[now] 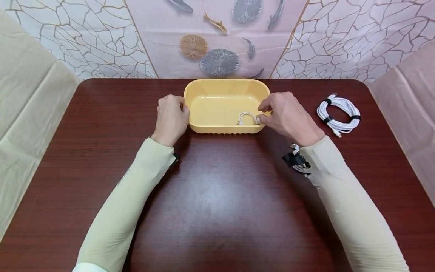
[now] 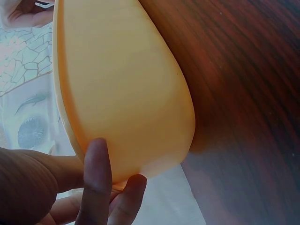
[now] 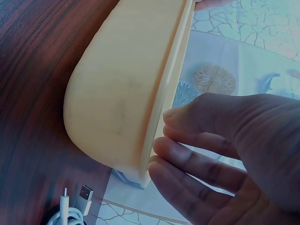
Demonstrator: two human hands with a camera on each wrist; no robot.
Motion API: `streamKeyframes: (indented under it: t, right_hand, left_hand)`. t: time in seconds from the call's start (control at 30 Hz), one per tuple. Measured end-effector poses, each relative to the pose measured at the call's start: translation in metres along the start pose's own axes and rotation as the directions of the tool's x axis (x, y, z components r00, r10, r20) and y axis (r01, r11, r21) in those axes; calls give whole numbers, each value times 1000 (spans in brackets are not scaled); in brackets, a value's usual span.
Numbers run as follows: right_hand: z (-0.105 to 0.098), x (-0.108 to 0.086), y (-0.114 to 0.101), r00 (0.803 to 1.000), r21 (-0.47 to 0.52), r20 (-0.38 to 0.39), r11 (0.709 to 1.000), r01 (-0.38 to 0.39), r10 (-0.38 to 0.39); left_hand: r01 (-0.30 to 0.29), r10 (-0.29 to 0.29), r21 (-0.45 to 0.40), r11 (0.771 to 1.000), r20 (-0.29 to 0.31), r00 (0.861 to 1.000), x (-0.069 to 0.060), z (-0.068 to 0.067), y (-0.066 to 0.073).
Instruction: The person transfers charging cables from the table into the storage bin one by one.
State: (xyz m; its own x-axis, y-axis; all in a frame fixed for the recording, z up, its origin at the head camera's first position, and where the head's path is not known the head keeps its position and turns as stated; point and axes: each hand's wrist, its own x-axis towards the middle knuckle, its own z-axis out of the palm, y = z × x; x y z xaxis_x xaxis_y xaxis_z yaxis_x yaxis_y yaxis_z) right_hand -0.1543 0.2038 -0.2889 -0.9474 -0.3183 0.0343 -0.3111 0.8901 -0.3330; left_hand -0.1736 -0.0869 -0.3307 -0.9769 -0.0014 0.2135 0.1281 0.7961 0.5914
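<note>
A yellow plastic basin [image 1: 224, 129] stands at the far side of the table. My left hand [image 1: 171, 118] grips its left end; in the left wrist view the fingertips press the basin's outer wall [image 2: 131, 84] while the thumb passes behind the rim. Over the right end is my right hand [image 1: 289, 115], thumb and fingertips a little apart at the rim. Inside the basin lies a short white cable [image 1: 247, 114], one end close to the right thumb. In the right wrist view the fingers are loosely bent, with nothing visible between them.
On the right of the dark wooden table [image 1: 217, 189] lies a coiled white cable [image 1: 340, 113] with black straps. Another white cable [image 1: 295, 148] is partly hidden beneath the right wrist; its USB plug [image 3: 84, 199] shows in the right wrist view. A patterned cloth [image 1: 217, 37] hangs behind.
</note>
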Motion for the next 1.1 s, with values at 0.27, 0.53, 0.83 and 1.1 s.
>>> streamKeyframes:
  t: [0.27,0.53,0.83,1.1]
  right_hand:
    - [0,-3,0,1000,4,2,1000,8,-8]
    - [1,-4,2,999,-20,-12,999,36,-36]
    - [0,-8,3,999,-14,-17,999,30,-30]
    - [-1,-11,1,998,-5,-31,999,51,-51]
  left_hand:
    - [7,-7,-2,1000,-1,1000,-1,0,0]
    - [7,-7,-2,1000,-1,1000,-2,0,0]
    - [6,-6,-1,1000,-1,1000,-1,0,1]
    - [2,-2,3,1000,-2,1000,-1,1,1]
